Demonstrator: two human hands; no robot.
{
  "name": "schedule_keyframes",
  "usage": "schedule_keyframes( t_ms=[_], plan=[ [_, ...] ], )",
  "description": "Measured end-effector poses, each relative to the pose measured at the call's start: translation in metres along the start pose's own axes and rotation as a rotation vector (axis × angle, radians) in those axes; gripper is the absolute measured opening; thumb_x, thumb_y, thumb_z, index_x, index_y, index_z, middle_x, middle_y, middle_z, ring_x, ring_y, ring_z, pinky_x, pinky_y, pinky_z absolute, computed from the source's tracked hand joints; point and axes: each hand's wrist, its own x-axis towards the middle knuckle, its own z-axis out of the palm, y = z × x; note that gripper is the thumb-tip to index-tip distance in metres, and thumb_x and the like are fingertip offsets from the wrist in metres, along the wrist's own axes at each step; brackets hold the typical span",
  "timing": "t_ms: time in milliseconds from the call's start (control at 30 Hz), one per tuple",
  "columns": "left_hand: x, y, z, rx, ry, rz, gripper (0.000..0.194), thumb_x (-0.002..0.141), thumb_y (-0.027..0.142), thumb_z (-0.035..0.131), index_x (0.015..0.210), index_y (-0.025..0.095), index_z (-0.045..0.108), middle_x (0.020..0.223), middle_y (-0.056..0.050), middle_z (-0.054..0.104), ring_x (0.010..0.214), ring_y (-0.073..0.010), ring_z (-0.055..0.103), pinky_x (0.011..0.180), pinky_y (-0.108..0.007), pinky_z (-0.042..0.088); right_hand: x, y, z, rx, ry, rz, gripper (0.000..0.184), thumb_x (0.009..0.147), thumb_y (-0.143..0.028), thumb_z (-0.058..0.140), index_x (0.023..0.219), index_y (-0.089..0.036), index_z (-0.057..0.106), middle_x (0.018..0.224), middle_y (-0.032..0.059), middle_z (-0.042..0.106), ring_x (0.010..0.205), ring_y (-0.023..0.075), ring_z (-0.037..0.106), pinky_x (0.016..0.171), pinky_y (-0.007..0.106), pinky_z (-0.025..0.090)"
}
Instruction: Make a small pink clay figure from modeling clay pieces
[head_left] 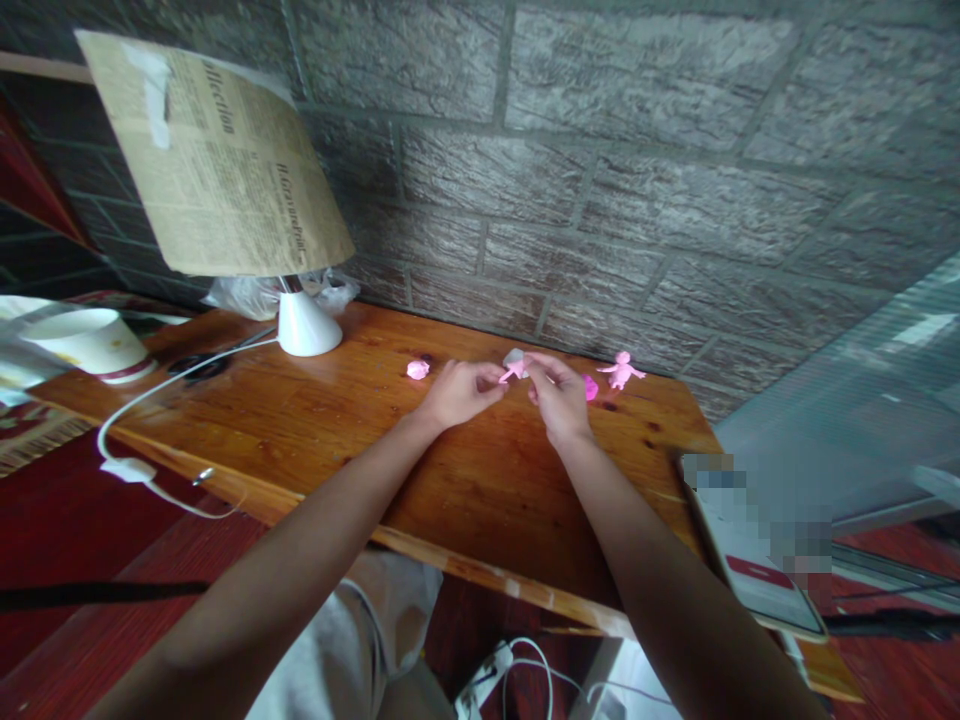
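Between my two hands, above the wooden desk, is a small pink folded-paper piece (514, 371). My left hand (466, 391) pinches its left end, while the fingers of my right hand (556, 393) close on its right side. A whitish bit (513, 356) shows just behind it; I cannot make out what it is. Left of my hands lies a crumpled light pink lump (418, 370). A bright magenta piece (591, 387) sits right beside my right hand, partly covered by it. Farther right, a pink doll-like paper figure (621, 371) has its arms spread.
A lamp (309, 325) with a newsprint shade stands at the desk's back left, its white cord trailing over the front edge. Dark scissors (206, 368) and a paper cup (94, 345) are left of it. A tablet (750, 560) lies at the right edge. The brick wall (540, 200) rises behind.
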Motion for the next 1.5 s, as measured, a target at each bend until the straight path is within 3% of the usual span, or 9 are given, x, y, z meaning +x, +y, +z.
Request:
schedule_keyframes(
  t_ms=[500,667,733,833,967,1133,1500],
  plan=[
    [0.000,0.003,0.000,-0.065,0.023,-0.042,0.016,0.083,0.027,0.067,0.093,0.021,0.078,0.092,-0.003,0.080,0.080,-0.0183,0.074,0.074,-0.026,0.052,-0.001,0.000,0.000,-0.021,-0.006,-0.010,0.035,0.070,-0.050,0.077,0.088,-0.021,0.077,0.085,0.0041,0.069,0.064,0.0118,0.056,0.048,0.022,0.041],
    [0.001,0.004,0.003,-0.219,0.022,-0.098,0.021,0.078,0.034,0.075,0.093,0.019,0.078,0.093,-0.006,0.080,0.082,-0.0191,0.073,0.077,-0.028,0.052,0.001,-0.002,0.000,-0.024,-0.010,0.003,0.034,0.070,-0.049,0.075,0.089,-0.021,0.077,0.089,0.0048,0.071,0.063,0.0113,0.055,0.049,0.023,0.041],
    [0.002,0.004,0.003,-0.349,0.002,-0.168,0.029,0.076,0.040,0.077,0.096,0.018,0.077,0.096,-0.008,0.079,0.080,-0.0182,0.071,0.075,-0.028,0.051,0.001,-0.002,-0.001,-0.009,-0.002,0.012,0.034,0.069,-0.048,0.076,0.090,-0.020,0.077,0.088,0.0045,0.072,0.061,0.0105,0.054,0.049,0.023,0.040],
    [0.005,0.005,-0.002,-0.562,-0.044,-0.388,0.039,0.076,0.050,0.076,0.094,0.015,0.077,0.098,-0.011,0.077,0.072,-0.0152,0.068,0.063,-0.025,0.047,0.002,-0.002,-0.001,0.006,-0.001,0.021,0.033,0.069,-0.046,0.076,0.090,-0.021,0.077,0.087,0.0040,0.071,0.058,0.0097,0.052,0.049,0.024,0.040],
    [0.006,0.009,-0.009,-0.730,-0.065,-0.579,0.041,0.066,0.049,0.085,0.090,0.016,0.077,0.100,-0.011,0.077,0.074,-0.0126,0.066,0.064,-0.022,0.044,0.002,0.000,-0.001,0.004,-0.010,0.030,0.034,0.069,-0.046,0.076,0.091,-0.021,0.077,0.088,0.0043,0.070,0.063,0.0110,0.054,0.050,0.023,0.040],
    [0.005,0.012,-0.010,-0.779,-0.078,-0.608,0.042,0.061,0.046,0.089,0.089,0.017,0.078,0.098,-0.009,0.077,0.072,-0.0110,0.065,0.065,-0.021,0.043,0.003,0.001,-0.002,-0.022,-0.043,0.031,0.039,0.069,-0.051,0.075,0.095,-0.021,0.078,0.085,0.0042,0.069,0.065,0.0113,0.054,0.050,0.023,0.041],
    [0.005,0.011,-0.010,-0.747,-0.074,-0.613,0.039,0.059,0.043,0.090,0.088,0.018,0.079,0.096,-0.009,0.077,0.075,-0.0116,0.065,0.068,-0.022,0.043,0.001,-0.006,-0.002,0.029,-0.099,0.039,0.033,0.066,-0.043,0.080,0.090,-0.021,0.078,0.092,0.0052,0.072,0.067,0.0116,0.057,0.054,0.025,0.044]
  ],
)
